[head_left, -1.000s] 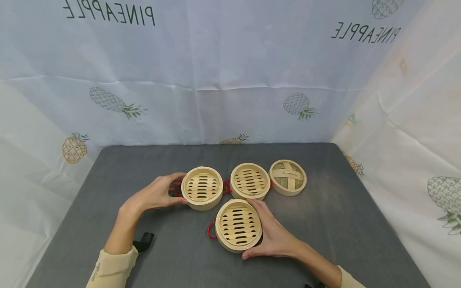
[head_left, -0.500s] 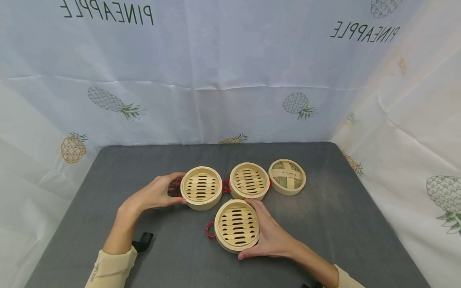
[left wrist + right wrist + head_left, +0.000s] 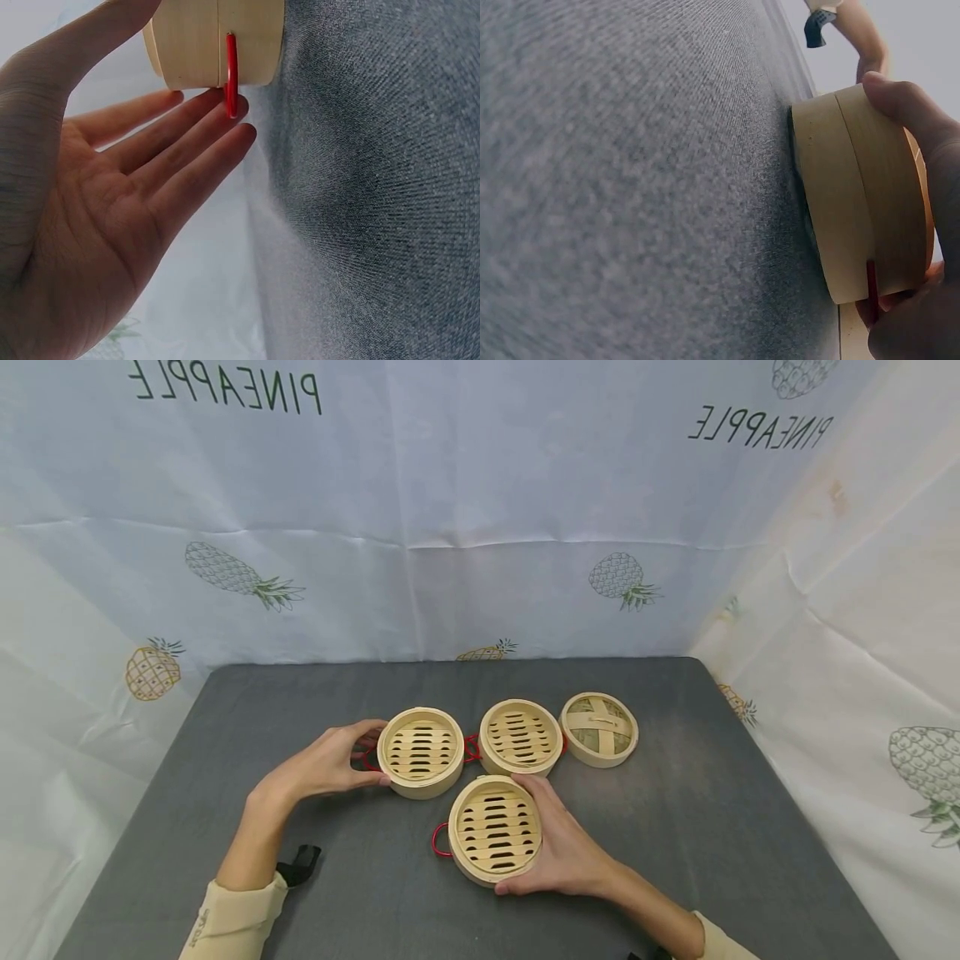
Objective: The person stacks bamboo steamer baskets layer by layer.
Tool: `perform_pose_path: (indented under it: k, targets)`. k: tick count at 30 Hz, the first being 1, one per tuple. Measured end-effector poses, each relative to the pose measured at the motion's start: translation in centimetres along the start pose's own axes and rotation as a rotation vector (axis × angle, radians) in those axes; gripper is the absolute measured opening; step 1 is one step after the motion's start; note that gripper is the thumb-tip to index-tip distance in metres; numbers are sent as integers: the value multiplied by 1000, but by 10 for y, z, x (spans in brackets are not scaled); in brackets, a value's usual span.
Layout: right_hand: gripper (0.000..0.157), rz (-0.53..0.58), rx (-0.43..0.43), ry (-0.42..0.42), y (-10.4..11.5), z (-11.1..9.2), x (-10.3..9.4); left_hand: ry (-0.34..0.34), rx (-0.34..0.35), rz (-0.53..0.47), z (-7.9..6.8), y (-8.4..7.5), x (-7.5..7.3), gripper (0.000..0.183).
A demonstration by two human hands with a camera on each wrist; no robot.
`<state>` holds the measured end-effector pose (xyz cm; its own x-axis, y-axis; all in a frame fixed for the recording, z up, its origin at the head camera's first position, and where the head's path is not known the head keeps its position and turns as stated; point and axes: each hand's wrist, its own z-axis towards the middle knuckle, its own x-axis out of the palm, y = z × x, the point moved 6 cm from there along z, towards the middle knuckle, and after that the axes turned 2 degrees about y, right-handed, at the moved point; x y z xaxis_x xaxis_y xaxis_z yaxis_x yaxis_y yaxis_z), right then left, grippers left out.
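Three round bamboo steamer baskets with slatted floors and red side handles are on the grey table. My left hand (image 3: 330,762) holds the left basket (image 3: 421,753) by its side, thumb at the front and fingers at the back. In the left wrist view, those fingers reach behind its red handle (image 3: 232,75), nearly straight. My right hand (image 3: 562,847) grips the front basket (image 3: 495,829) from the right, thumb and fingers spread round its wall. The right wrist view shows that basket (image 3: 859,195) low against the table. Behind it sits the middle basket (image 3: 521,737).
A woven bamboo lid (image 3: 599,731) with crossed strips lies right of the middle basket, close beside it. The dark grey table (image 3: 720,827) has its back edge against a white curtain (image 3: 480,485) printed with pineapples.
My right hand has closed in on the front basket; its thumb has shifted slightly left and the gap at the palm is gone. The left hand and the other baskets stay put.
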<state>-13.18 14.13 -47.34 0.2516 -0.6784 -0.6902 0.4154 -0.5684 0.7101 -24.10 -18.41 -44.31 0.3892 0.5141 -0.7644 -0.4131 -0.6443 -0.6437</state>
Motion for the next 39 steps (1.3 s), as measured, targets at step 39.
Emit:
perform_pose_path:
  k: [39]
  targets:
    - [136,38,-150,-30,47,48,-19,17,-28,-27,0,0,1,88]
